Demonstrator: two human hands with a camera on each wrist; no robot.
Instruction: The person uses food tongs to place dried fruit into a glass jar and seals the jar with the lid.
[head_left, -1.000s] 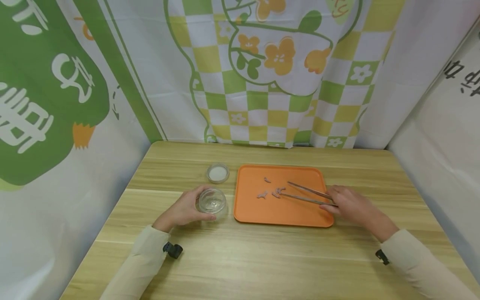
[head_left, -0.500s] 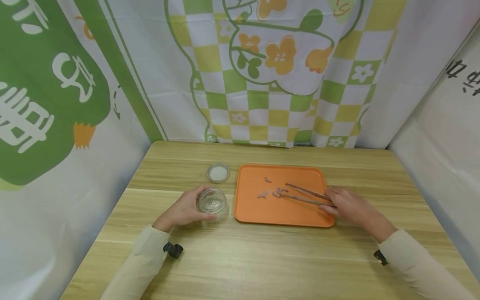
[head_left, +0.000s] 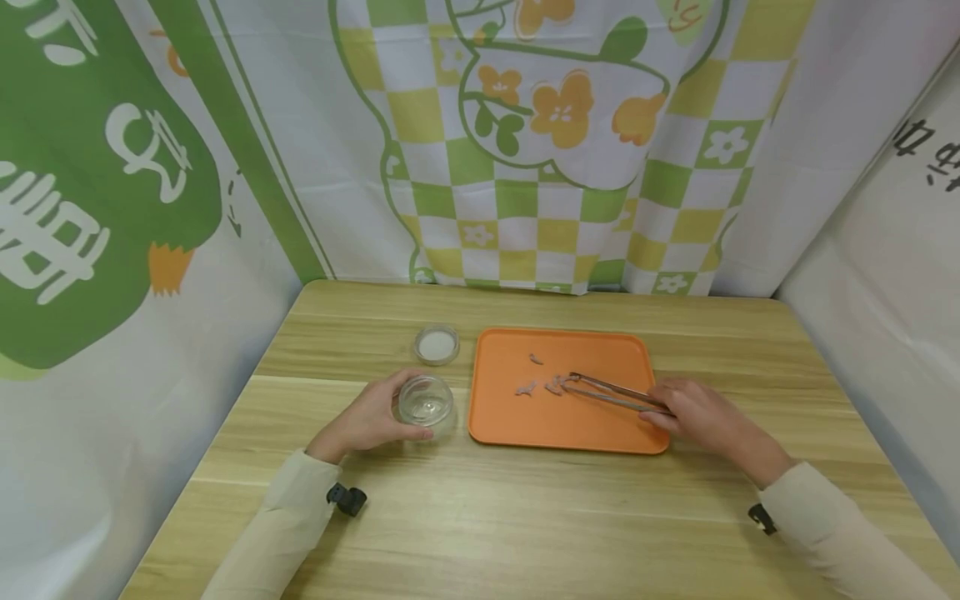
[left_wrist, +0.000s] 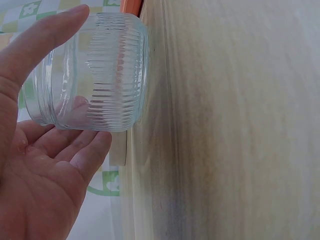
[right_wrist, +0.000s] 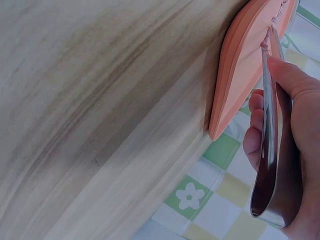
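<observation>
My left hand grips a clear glass jar that stands on the table left of the tray. In the left wrist view, the thumb lies along one side of the ribbed jar and the fingers along the other. My right hand holds metal tongs over an orange tray. The tong tips are close together at a small greyish-pink curled piece in the tray's middle. More such pieces lie around them. The right wrist view shows the hand wrapped around the tongs.
A round, shallow clear lid with a whitish middle lies behind the jar. The wooden table ends at a patterned curtain at the back, with printed cloth walls on both sides.
The tongs' two arms have drawn together, the far tip coming toward the near one at the pieces. The left hand and jar stay in place.
</observation>
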